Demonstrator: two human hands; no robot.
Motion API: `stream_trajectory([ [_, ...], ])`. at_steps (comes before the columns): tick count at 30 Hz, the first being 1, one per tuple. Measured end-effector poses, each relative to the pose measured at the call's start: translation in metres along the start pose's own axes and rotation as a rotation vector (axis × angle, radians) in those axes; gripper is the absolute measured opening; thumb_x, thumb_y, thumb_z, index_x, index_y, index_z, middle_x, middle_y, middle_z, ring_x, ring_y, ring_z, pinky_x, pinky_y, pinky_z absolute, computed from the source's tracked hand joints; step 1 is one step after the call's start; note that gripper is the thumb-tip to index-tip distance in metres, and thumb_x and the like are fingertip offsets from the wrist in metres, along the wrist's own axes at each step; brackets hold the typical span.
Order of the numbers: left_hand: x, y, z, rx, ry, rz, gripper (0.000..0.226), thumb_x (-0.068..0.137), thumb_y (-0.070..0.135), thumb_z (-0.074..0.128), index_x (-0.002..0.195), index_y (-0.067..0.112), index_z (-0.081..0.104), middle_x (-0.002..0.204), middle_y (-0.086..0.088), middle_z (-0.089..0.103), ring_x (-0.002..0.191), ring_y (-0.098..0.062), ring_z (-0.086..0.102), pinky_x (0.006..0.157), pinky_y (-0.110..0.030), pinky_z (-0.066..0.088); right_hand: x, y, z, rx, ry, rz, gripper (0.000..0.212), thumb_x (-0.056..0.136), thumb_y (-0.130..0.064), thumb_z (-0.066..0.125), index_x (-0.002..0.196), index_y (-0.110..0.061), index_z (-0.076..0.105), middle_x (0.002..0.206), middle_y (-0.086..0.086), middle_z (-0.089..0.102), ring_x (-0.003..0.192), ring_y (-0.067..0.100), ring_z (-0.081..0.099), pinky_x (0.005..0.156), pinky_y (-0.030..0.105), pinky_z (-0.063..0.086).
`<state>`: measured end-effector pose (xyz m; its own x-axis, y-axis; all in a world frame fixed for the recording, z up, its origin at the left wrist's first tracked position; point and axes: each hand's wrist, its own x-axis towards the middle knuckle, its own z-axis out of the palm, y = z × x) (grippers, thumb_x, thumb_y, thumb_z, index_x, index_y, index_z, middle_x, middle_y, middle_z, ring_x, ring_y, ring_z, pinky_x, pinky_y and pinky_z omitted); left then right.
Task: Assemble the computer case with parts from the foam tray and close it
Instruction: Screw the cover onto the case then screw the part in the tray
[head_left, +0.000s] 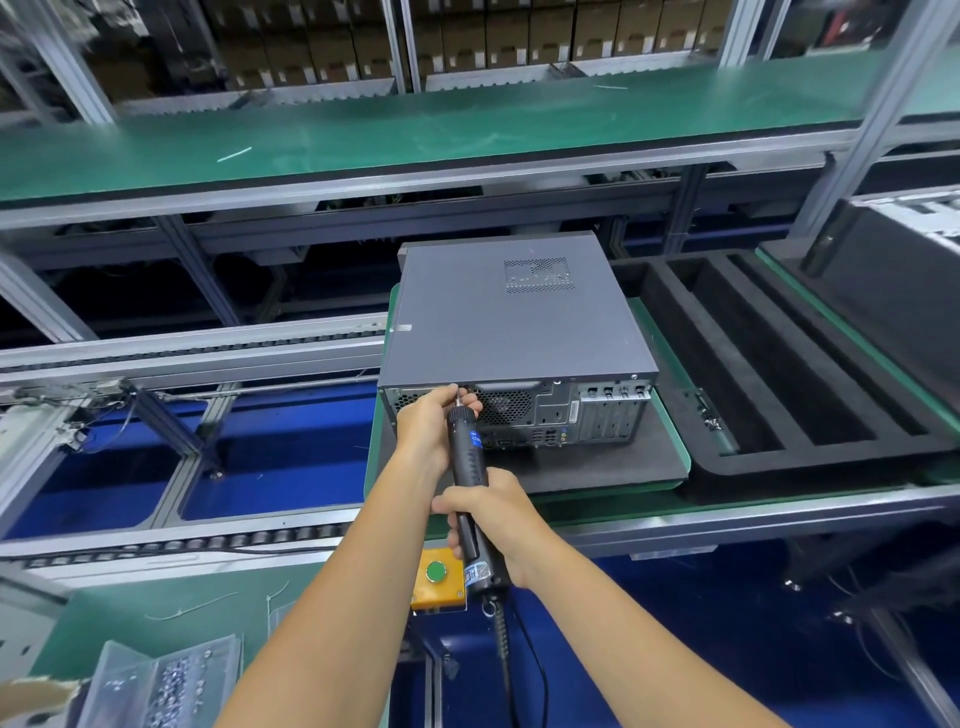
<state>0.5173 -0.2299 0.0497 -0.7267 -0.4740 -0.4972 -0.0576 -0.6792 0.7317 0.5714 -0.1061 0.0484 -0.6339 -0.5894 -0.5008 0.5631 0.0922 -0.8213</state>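
The grey computer case (514, 317) lies on a black pad on a green pallet (670, 415), side panel on, rear ports facing me. A black electric screwdriver (467, 462) points up at the rear top edge of the case, its bit against the left part of that edge. My left hand (426, 421) pinches the bit end of the screwdriver right at the case. My right hand (493, 525) grips the lower body of the tool. To the right lies the black foam tray (691, 332) with long slots; a small metal part (709, 413) rests in its nearest slot.
A yellow box with a green button (438, 577) sits on the near rail under my right hand. A clear bin of screws (166, 686) stands at the lower left. Roller conveyor rails (182, 353) run left of the pallet. A green shelf (415, 130) spans the back.
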Motion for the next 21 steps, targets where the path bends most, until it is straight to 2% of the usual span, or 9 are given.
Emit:
stream_trajectory([
  [5,0.003,-0.003,0.001,-0.026,-0.008,0.003,0.008,0.090,0.004,0.056,0.092,-0.003,0.058,0.083,-0.016,0.062,0.068,-0.023,0.063,0.066,-0.029,0.058,0.000,-0.001,-0.001,-0.050,0.027,-0.009,0.044,0.078,-0.007,0.070,0.115,0.000,0.048,0.074,0.013,0.054,0.048,0.017,0.057,0.048,0.029,0.050],
  [11,0.004,-0.006,-0.001,-0.036,-0.014,0.000,0.009,0.089,0.006,0.053,0.088,0.000,0.060,0.073,-0.011,0.064,0.065,-0.021,0.063,0.067,-0.029,0.055,-0.001,-0.003,-0.004,-0.064,0.019,-0.002,0.032,0.077,-0.007,0.070,0.102,-0.006,0.049,0.073,0.012,0.054,0.047,0.017,0.057,0.048,0.028,0.050],
  [18,0.006,-0.012,-0.002,-0.069,-0.027,0.035,0.008,0.090,0.007,0.056,0.086,0.002,0.060,0.074,-0.010,0.062,0.064,-0.019,0.060,0.067,-0.027,0.053,-0.001,0.000,-0.008,-0.093,0.008,-0.001,0.030,0.075,-0.006,0.068,0.099,-0.006,0.050,0.072,0.013,0.054,0.049,0.019,0.057,0.050,0.029,0.050],
  [21,0.006,-0.013,-0.002,-0.063,-0.022,0.047,0.010,0.091,0.007,0.056,0.084,0.001,0.061,0.072,-0.008,0.061,0.062,-0.017,0.058,0.062,-0.024,0.052,-0.002,0.003,-0.011,-0.111,-0.010,0.003,0.029,0.076,-0.007,0.069,0.098,-0.007,0.051,0.072,0.012,0.055,0.050,0.019,0.057,0.050,0.029,0.050],
])
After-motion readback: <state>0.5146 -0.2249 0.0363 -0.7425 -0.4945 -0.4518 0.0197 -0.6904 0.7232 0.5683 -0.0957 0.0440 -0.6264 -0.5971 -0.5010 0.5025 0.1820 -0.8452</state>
